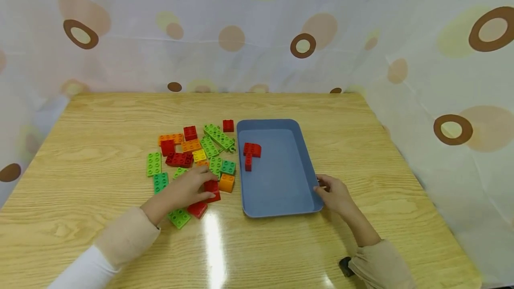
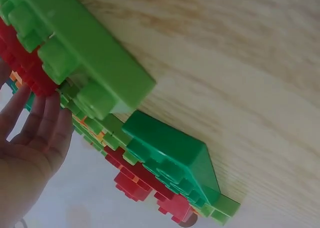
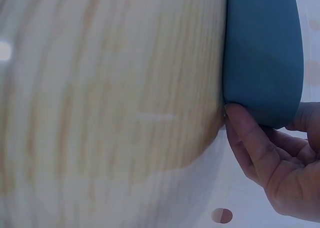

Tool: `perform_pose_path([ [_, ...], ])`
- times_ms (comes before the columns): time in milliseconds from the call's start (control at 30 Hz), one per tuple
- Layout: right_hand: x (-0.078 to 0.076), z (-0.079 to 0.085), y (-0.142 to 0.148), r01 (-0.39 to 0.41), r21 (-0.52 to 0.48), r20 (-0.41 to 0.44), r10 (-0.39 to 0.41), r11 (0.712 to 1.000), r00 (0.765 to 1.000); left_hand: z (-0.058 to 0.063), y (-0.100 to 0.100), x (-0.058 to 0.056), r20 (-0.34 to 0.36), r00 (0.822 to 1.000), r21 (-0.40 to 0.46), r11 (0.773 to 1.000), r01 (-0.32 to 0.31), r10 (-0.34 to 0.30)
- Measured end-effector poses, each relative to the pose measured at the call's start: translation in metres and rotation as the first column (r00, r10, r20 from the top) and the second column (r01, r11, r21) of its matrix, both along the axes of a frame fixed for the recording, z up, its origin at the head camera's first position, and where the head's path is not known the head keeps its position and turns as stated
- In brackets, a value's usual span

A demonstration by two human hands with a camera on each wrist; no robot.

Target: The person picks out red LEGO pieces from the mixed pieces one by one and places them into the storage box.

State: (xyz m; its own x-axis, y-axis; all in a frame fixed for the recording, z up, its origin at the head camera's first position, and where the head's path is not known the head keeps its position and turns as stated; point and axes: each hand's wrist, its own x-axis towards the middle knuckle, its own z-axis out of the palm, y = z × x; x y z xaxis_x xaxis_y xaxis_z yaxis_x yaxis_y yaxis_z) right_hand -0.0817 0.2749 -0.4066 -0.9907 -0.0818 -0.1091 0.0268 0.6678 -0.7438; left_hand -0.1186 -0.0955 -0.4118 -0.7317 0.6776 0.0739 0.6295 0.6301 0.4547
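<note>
My left hand (image 1: pixel 190 187) is over the pile of toy bricks, thumb and fingers on either side of a red brick (image 1: pixel 212 189). In the left wrist view its fingers (image 2: pixel 42 120) reach the red brick (image 2: pixel 22 58), partly hidden behind a light green brick (image 2: pixel 95 48). At the near right corner of the blue tray (image 1: pixel 268 214), my right hand (image 1: pixel 334 194) grips the side. The right wrist view shows fingers at the lower edge of the tray wall (image 3: pixel 262 53) and the thumb by its rim. Two red bricks (image 1: pixel 252 150) lie inside the tray, towards its left side.
Around the left hand lie several green, orange, yellow and red bricks, among them a dark green brick (image 1: pixel 161 182), an orange brick (image 1: pixel 226 183) and a red brick (image 1: pixel 197 209). The wooden table (image 1: pixel 281 253) ends at a spotted cloth (image 1: pixel 201 66) behind and at the right.
</note>
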Motion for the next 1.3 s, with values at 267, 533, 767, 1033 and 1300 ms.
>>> perform_pose_path([
  [267,0.002,0.000,0.001,0.012,-0.011,0.006,-0.012,1.000,1.000,-0.006,0.005,-0.001,-0.004,1.000,-0.017,1.000,0.017,-0.017],
  [533,0.003,0.001,0.000,0.018,-0.007,0.004,-0.018,1.000,1.000,-0.003,0.005,0.001,0.014,1.000,-0.021,1.000,0.004,-0.003],
  [767,0.003,-0.002,0.000,0.006,0.002,-0.003,-0.006,1.000,1.000,0.009,-0.002,0.000,0.070,0.997,0.006,1.000,0.006,-0.007],
  [1033,0.003,0.000,0.000,0.001,0.017,-0.005,-0.001,1.000,1.000,0.027,0.004,-0.009,0.036,0.999,0.029,1.000,0.000,-0.001],
  [1300,0.003,0.002,-0.001,0.015,0.004,-0.004,-0.015,1.000,1.000,0.036,0.042,-0.020,-0.038,0.992,0.047,0.991,0.125,-0.124],
])
